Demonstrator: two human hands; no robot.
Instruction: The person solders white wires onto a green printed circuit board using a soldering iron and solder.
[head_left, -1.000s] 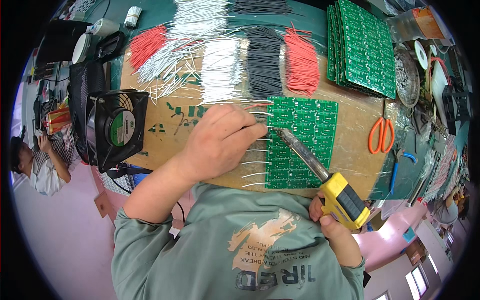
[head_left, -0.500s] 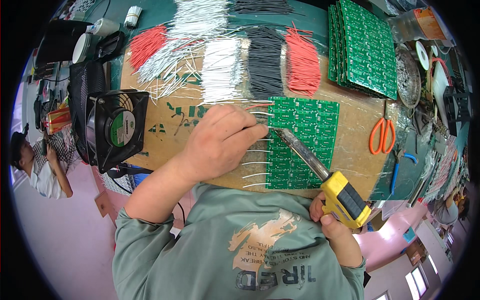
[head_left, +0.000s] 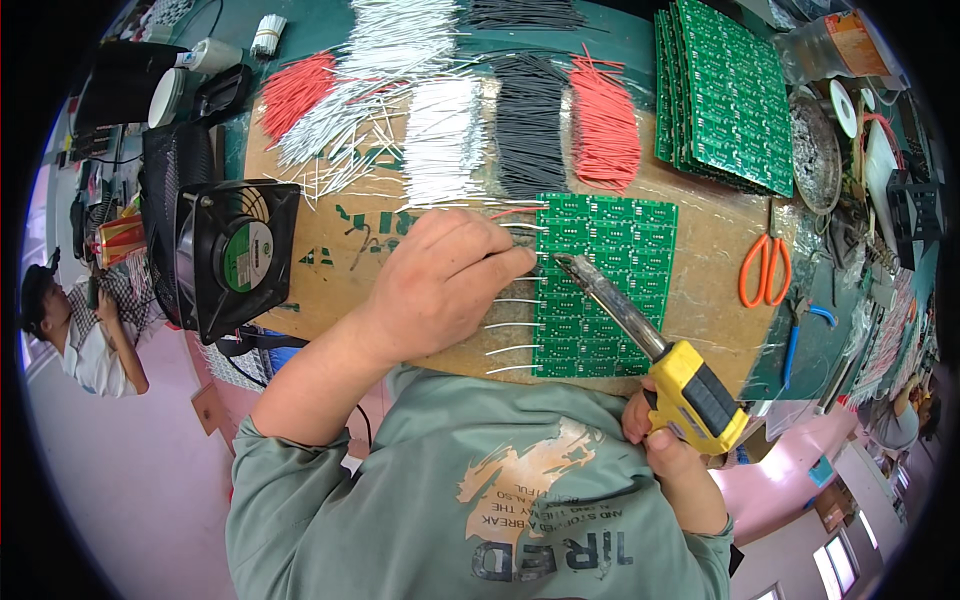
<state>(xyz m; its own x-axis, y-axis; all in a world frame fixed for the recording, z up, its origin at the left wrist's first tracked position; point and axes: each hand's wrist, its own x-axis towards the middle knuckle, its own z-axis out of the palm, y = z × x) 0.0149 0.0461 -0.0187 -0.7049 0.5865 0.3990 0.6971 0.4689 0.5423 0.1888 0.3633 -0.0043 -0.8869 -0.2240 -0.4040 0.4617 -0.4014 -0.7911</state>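
Observation:
A green circuit board panel (head_left: 620,250) lies on a brown cardboard sheet (head_left: 705,290). Several short white wires stick out from its left edge. My left hand (head_left: 440,285) rests on the cardboard at that edge, its fingertips pinched on a thin white wire (head_left: 530,252) held against the board. My right hand (head_left: 660,440) grips the yellow handle of a soldering iron (head_left: 655,345). The iron's metal tip touches the board right beside my left fingertips.
Bundles of cut wires lie at the back: red (head_left: 295,90), white (head_left: 440,140), black (head_left: 530,125), red (head_left: 605,125). A stack of green boards (head_left: 725,95) sits back right, orange scissors (head_left: 765,270) to the right, a black fan (head_left: 235,255) on the left. Another person (head_left: 80,330) sits far left.

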